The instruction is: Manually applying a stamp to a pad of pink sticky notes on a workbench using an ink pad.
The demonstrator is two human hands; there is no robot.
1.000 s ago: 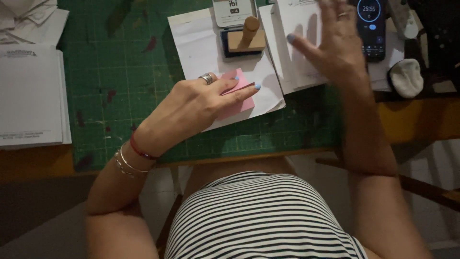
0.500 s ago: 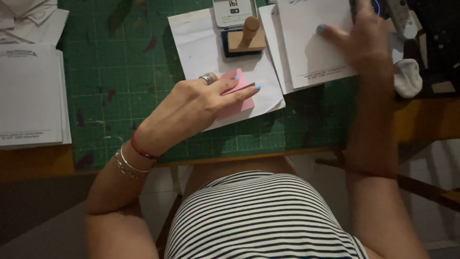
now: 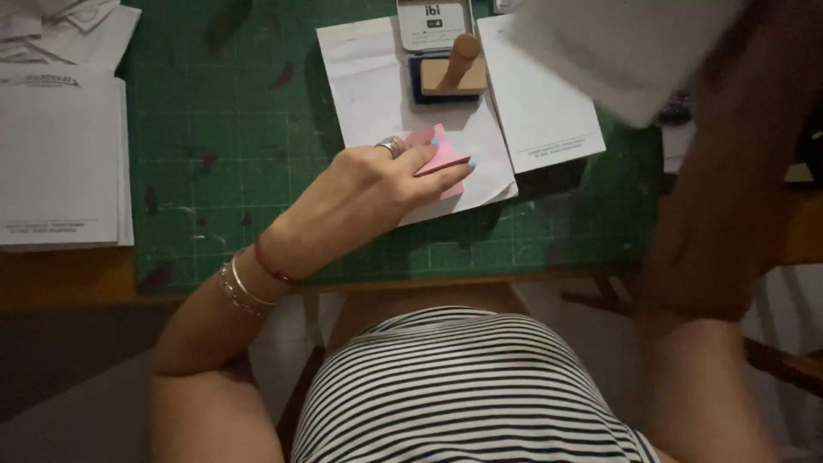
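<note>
At the left edge of the surface [image 3: 69, 279] lies a stack of white printed sheets [image 3: 60, 163], with more loose white papers [image 3: 51, 21] at the far left corner. A green cutting mat [image 3: 223, 171] covers the middle of the surface, reaching almost to its near edge. On the mat, a white sheet [image 3: 377, 94] lies flat, and the left hand [image 3: 360, 193] rests on its near part. The fingers [image 3: 433, 176] of this hand are partly closed and press down on a small pink piece of paper [image 3: 437, 146], which lies on the white sheet with one corner lifted above the fingertips; a ring shows on one finger and bracelets [image 3: 244, 287] circle the wrist. Just beyond the pink piece, toward the far edge, a wooden-handled stamp [image 3: 454, 69] stands on a dark ink pad [image 3: 429, 90] with its lid open behind it. Right of that lies another white sheet [image 3: 540, 111] with small print near its lower edge. Above the right part of the surface, the right hand [image 3: 737, 60] lifts a white sheet [image 3: 617, 47], blurred and close to the camera; how its fingers grip cannot be told.
</note>
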